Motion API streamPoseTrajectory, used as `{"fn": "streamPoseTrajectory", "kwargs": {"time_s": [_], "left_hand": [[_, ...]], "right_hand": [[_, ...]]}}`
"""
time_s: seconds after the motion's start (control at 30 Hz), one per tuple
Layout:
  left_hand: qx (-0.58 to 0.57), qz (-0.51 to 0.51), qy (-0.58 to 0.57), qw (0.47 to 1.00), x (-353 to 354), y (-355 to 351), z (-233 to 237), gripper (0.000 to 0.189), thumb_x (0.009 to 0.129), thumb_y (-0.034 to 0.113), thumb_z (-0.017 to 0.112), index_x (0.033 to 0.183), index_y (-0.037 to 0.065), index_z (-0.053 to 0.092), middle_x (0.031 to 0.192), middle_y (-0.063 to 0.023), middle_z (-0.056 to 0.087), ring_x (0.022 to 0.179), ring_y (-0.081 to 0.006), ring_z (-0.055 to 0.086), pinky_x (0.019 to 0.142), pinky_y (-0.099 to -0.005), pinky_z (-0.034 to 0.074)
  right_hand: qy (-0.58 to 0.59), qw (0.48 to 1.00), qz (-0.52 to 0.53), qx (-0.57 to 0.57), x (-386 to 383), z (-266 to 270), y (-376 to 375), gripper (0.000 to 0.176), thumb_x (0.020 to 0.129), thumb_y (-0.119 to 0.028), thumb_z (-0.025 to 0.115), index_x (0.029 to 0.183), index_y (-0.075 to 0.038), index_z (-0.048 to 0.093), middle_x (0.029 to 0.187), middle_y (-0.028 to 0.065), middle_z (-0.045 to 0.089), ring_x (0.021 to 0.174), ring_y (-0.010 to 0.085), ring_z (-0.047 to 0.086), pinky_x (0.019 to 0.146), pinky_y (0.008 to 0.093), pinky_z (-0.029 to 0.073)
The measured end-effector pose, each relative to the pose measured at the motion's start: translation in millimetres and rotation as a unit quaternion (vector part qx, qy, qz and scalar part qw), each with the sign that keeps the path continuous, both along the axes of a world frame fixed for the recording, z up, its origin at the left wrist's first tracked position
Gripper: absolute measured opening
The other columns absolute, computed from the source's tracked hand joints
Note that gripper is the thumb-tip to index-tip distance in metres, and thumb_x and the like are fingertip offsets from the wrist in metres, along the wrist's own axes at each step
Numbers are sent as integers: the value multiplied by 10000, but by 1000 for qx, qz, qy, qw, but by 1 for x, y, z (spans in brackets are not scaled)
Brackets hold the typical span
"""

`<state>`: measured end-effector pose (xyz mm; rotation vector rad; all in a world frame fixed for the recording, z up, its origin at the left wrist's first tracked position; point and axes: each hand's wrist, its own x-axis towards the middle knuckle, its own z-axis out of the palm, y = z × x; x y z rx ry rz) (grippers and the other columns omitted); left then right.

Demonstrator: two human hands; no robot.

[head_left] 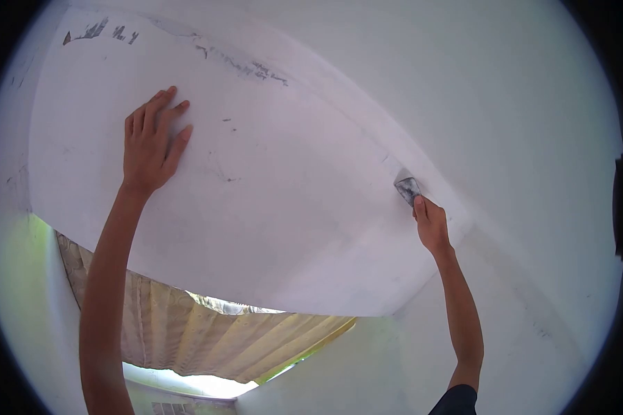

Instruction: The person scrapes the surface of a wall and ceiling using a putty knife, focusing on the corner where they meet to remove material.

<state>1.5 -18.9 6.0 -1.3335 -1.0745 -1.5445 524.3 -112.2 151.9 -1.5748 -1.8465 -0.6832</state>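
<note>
A: What is hidden or cut short?
B: The corners are lost to the dark lens border. The near end of the flat tool [408, 189], right of centre, is covered by the right hand [432, 225]. The dark sleeve [455, 401] is cut off by the bottom edge. The palm of the left hand [151, 142] is turned away; how firmly it is pressed cannot be judged. A black shape [622, 207] at the right edge could not be identified.

A: Materials and shapes?
B: The wall surface [270, 194] is white and matt, its edges bowed in this view. Ragged grey patches [249, 66] are exposed along its top, upper left to upper centre; smaller scuffs are scattered below. The tool is thin, squarish, grey, smeared with white. A beige curtain [214, 339], hung in pleats, is seen lower left, lit from beneath.

A: And the grip?
B: On the right, closed: the tool is pinched with the thumb along it, its blade held at the wall's upper right edge. On the left, wide open: nothing is held; fingers are spread against the wall, upper left.
</note>
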Motion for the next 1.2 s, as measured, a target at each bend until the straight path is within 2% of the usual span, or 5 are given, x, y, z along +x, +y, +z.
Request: {"fn": "streamPoseTrajectory", "kwargs": {"time_s": [0.3,0.73,0.87,1.03,1.2], "left_hand": [[15,7,8,1000,-2,1,-1,369,997,286,574,1320,111,602,1514,-67,474,1379,-259,426,1115,-417,302],[-2,16,6,1000,-2,1,-1,373,1011,302,552,1329,113,602,1534,-58,452,1398,-245,401,1124,-411,295],[-2,13,7,1000,-3,3,-2,369,1013,298,553,1331,119,598,1533,-56,453,1393,-244,406,1120,-411,298],[-3,3,3,1000,-3,4,-1,366,1012,293,558,1334,124,595,1531,-47,456,1389,-241,410,1117,-409,301],[1,12,2,1000,-3,6,-2,371,1008,286,563,1341,125,590,1533,-44,454,1392,-241,408,1119,-407,300]], "right_hand": [[-199,964,-17,176,-13,29,16,356,1037,-301,533,845,-12,615,652,195,619,639,418,634,588,485,478],[-97,994,39,37,11,24,33,319,1033,-296,542,915,-25,660,649,216,616,603,428,622,566,484,485],[-275,948,-47,-154,-15,-29,7,352,1041,-355,484,910,-89,674,763,207,671,693,420,635,687,493,519],[18,988,125,-88,11,-43,-5,440,1067,-393,475,844,-37,606,618,81,569,509,207,566,515,353,459],[410,876,168,-189,20,-81,-31,404,1080,-394,453,926,-47,592,630,-12,485,459,73,470,409,242,366]]}}
